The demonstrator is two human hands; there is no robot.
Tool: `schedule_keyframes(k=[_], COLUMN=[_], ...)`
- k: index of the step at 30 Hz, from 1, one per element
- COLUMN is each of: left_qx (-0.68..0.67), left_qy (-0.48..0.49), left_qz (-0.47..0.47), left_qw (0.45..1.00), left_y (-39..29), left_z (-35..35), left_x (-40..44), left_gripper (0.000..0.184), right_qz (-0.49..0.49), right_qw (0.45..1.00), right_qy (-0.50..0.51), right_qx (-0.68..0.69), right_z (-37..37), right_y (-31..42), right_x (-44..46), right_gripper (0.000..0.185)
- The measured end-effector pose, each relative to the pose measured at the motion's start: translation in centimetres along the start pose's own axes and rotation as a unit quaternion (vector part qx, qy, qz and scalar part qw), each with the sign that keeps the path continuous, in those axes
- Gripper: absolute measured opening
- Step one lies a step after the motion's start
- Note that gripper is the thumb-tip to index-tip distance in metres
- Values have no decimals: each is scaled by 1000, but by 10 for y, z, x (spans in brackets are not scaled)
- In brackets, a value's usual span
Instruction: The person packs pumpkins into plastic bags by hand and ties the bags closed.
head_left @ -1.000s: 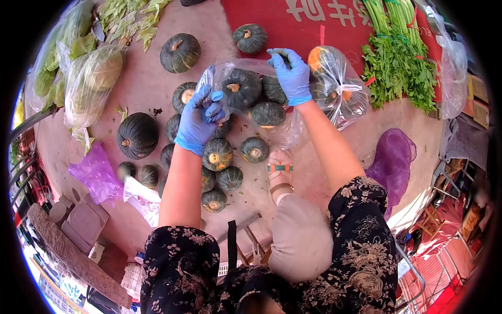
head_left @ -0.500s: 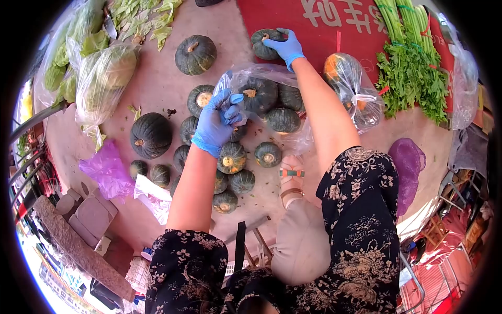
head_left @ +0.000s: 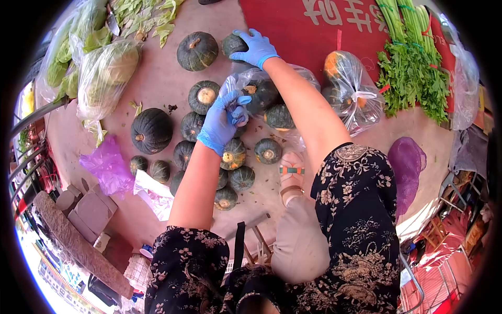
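In a blue glove, my left hand [head_left: 226,119] is closed on the gathered edge of a clear plastic bag [head_left: 299,77]. Dark green pumpkins [head_left: 278,117] show in the bag and under its film. My right hand [head_left: 256,49], gloved as well, grips a small dark green pumpkin [head_left: 232,45] beyond the bag, fingers over its right side. A larger striped pumpkin [head_left: 197,51] sits just left of it. Several more pumpkins lie around my left forearm, among them one with a pale round end [head_left: 204,97]; my arm partly covers some.
At the left lie bagged cabbages [head_left: 109,78], a lone dark pumpkin [head_left: 151,131] and a purple plastic bag [head_left: 107,166]. To the right are a tied bag of pumpkins [head_left: 357,97], bundled celery [head_left: 413,68] and a purple mesh bag [head_left: 407,167]. My sandalled foot [head_left: 292,175] is near the pumpkins.
My right hand has moved left with the small pumpkin, from the red mat towards the striped pumpkin. My left hand keeps hold of the bag, having shifted slightly.
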State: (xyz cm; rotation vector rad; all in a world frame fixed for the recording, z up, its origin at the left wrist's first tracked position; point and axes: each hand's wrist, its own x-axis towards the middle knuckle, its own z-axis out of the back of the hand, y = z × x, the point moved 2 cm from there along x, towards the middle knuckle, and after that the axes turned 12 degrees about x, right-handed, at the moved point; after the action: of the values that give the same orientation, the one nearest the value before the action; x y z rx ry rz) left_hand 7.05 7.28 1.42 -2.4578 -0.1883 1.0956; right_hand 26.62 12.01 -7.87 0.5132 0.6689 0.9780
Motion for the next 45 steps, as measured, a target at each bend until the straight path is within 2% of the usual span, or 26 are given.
schedule_keyframes(k=[4,7,9,10,11,13,15,17,19,21,23,24,25,26,28,29,30,33,34,36,38,39,41,43,45], left_qx=[-13,-37,-40,-42,-29,-4,49,108,153,194,197,217,237,242,245,244,243,194,186,168,170,170,188,198,186], left_qy=[-12,-10,-13,-12,9,47,74,93,106,102,105,107,108,98,85,75,77,78,76,73,66,63,47,40,-7], left_qz=[-18,3,-1,0,-16,-46,-69,-80,-99,-105,-97,-94,-91,-84,-74,-68,-69,-60,-50,-29,-24,-22,-27,-31,-27], left_qw=[1000,999,999,999,999,998,994,987,978,970,970,966,961,962,963,964,965,976,978,983,983,983,981,979,982], left_y=[-7,-12,-15,-15,-17,-23,-34,-44,-45,-41,-36,-33,-30,-29,-28,-27,-27,-26,-24,-17,-8,-4,2,8,9], left_z=[12,15,14,12,11,9,-7,-26,-44,-52,-60,-62,-63,-68,-68,-66,-63,-52,-48,-43,-42,-43,-45,-42,-41], left_x=[-3,-7,-9,-8,-7,-7,-9,-8,-8,-4,-12,-16,-21,-25,-23,-21,-21,-27,-28,-31,-30,-30,-30,-31,-36], left_gripper=[46,47,48,49,48,45,51,53,51,49,51,54,58,58,58,58,57,56,54,49,48,47,45,42,36], right_qz=[0,4,-64,-63,-58,-40,-83,-40,-20,-41,-91,-90,-88,43,150,200,204,242,227,144,50,-4,-131,-271,-170], right_qw=[1000,991,962,907,830,637,548,539,566,639,713,810,885,956,968,945,951,944,937,930,930,933,957,956,901], right_qy=[5,-12,-47,-83,-119,22,156,229,251,209,68,-11,-87,-170,-197,-202,-204,-222,-261,-334,-361,-354,-259,-76,-198], right_qx=[3,131,262,408,542,769,818,810,785,739,692,579,450,235,-30,-162,-110,-17,-53,-48,-52,-65,-25,83,347], right_z=[-28,-35,-24,-23,-20,28,68,92,86,64,53,48,42,41,46,48,47,60,72,81,77,67,54,51,54], right_y=[16,11,-5,-17,-32,-26,-35,-30,-22,-23,-20,-27,-36,-37,-17,-9,-11,-44,-37,-27,-39,-54,-88,-112,-111], right_x=[11,12,9,8,7,-32,-81,-133,-170,-181,-177,-169,-161,-156,-156,-157,-155,-161,-176,-207,-223,-231,-242,-246,-249], right_gripper=[88,90,91,88,85,75,74,79,84,85,85,84,83,76,67,63,48,38,38,43,44,43,37,28,19])
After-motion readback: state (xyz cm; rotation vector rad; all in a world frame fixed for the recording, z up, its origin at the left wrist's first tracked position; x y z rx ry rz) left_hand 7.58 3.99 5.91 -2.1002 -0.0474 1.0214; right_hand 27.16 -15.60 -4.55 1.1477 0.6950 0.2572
